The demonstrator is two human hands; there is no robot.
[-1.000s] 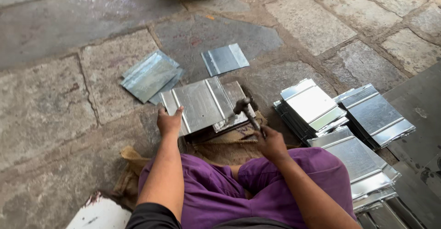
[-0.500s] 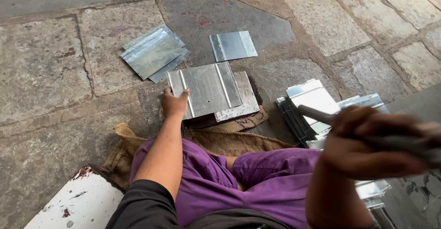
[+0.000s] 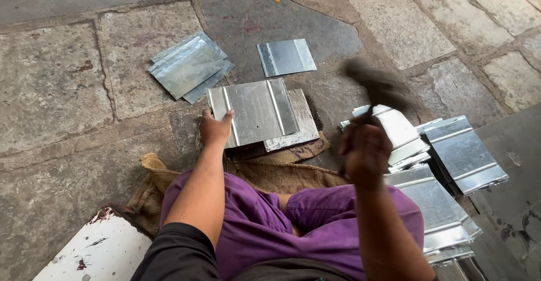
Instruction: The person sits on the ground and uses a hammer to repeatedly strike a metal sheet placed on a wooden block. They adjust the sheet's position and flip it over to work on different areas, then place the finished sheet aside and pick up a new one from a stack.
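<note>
Your left hand (image 3: 215, 130) sits just left of the frame's centre, fingers curled over the lower left corner of a ribbed rectangular sheet of shiny grey metal (image 3: 256, 111), thumb on top, pinning it down. That sheet lies slightly tilted on a duller flat metal plate (image 3: 298, 129) whose right edge and lower right corner stick out from under it. Both rest on a piece of brown burlap sacking (image 3: 282, 165) spread over the stone-paved floor (image 3: 62, 89) in front of your purple-trousered knees (image 3: 270, 224).

Your right hand (image 3: 365, 148) is raised right of centre, closed in a fist around the handle of a dark hammer (image 3: 378, 86); the hammer head is blurred, above and to the right of the ribbed sheet, well clear of it.

In the upper left of the frame, a small loose pile of flat grey metal sheets (image 3: 189, 65) lies on the paving. A single small square metal sheet (image 3: 285, 56) lies just above the one you hold, apart from it. On the right side, stacks of ribbed metal panels (image 3: 462, 157) are piled close together beside your right leg. A white painted board with dark red stains (image 3: 96, 250) shows in the lower left corner.
</note>
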